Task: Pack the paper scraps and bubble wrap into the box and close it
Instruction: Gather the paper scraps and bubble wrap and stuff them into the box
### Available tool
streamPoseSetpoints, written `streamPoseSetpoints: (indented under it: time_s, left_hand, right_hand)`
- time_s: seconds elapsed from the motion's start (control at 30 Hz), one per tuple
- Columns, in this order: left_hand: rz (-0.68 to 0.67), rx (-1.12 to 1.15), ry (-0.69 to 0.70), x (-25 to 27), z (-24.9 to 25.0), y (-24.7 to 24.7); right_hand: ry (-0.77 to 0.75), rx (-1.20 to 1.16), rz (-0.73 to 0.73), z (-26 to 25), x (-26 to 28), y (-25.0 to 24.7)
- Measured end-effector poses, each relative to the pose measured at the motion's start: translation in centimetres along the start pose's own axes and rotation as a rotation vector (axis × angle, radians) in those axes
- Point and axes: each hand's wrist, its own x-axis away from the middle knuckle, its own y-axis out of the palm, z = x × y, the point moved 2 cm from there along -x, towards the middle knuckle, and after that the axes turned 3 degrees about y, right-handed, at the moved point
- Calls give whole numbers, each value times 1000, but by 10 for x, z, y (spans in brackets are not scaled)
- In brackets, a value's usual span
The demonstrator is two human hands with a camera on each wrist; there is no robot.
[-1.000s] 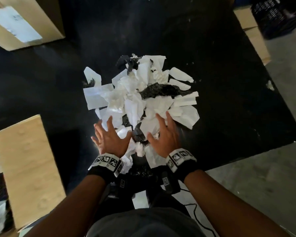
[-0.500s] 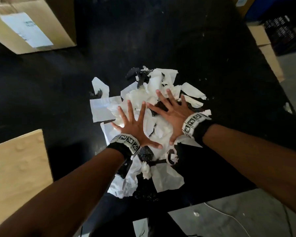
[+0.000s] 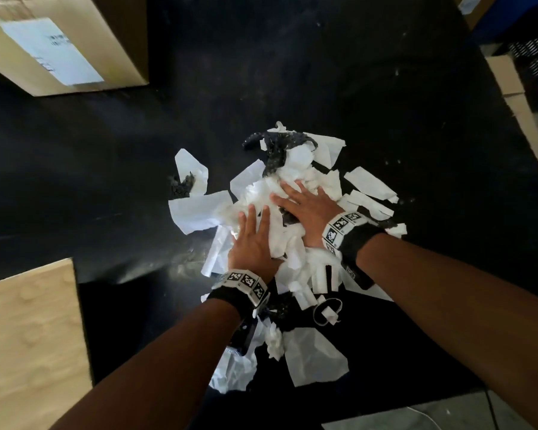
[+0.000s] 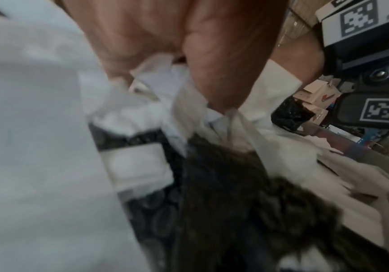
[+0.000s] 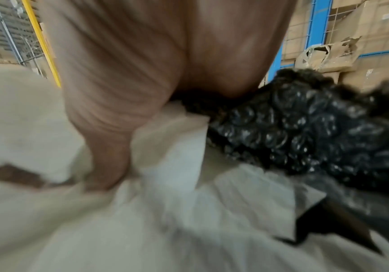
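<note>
Both hands lie palm-down on the heap of paper scraps (image 3: 292, 243) in the middle of the black table (image 3: 385, 88). The left hand (image 3: 253, 240) sits on the near-left of the heap, fingers straight and close together. The right hand (image 3: 308, 209) is just beyond it on the right, fingers straight and a little spread. Neither grips anything; from the wrist views each palm simply presses into white paper.

Black bubble wrap (image 3: 277, 147) is tangled through the pile — a strip shows at the far edge, and in the right wrist view a wad of it (image 5: 305, 132) lies just beside the right palm.

The step in hand looks like gathering the heap for a scoop. To do it well, I would sweep in from the outer edges toward the centre, so the loose pieces at the fringe (the sheet (image 3: 314, 358) near the table edge, the strays on the left and right) get drawn in instead of left behind. The paper is light and springy, so squeezing it between both palms should carry more than pinching.

As for containers, a cardboard box (image 3: 59, 45) with a white label stands at the far-left corner, well apart from the heap; its top looks shut and I cannot tell what it holds. A pale cardboard surface (image 3: 28, 336) at the near left may be a flap or a box — its inside is not in view.
</note>
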Motion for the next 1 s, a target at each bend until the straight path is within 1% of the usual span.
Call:
streamPoseSetpoints:
  time_s: [0.1,0.17,0.27,0.37,0.43,0.53,0.63,0.73,0.83,0.9,1.0]
  left_hand:
    - [18,-67,-18,6,7,-1]
    - [26,-83,-34,7,11,-2]
    - [51,-55,-60,8,13,-3]
    - [72,-2,-71,8,12,-3]
    - [111,38,-71,10,13,-5]
    - [158,71,-58,16,17,-13]
    - [203,99,-13,28,22,-27]
    - [284,119,49,40,26,-45]
    - [392,162,147,54,27,-67]
    - [456,171,217,64,27,-84]
    - [565,174,301,82,30,-117]
  right_hand:
    - [39,-85,16,-10,17,6]
    - [74,-130,109,-18,26,13]
    - [125,-171,192,-26,30,22]
    - [140,-192,223,-30,33,22]
    - [149,-216,237,-32,36,22]
    - [160,-251,297,-32,46,16]
    - [153,-291,359,-34,61,8]
    - [137,-331,519,-38,75,-6]
    - [107,-325,660,-45,89,-26]
    - [84,-312,775,-52,102,-44]
    - [56,-297,881,-66,124,-78]
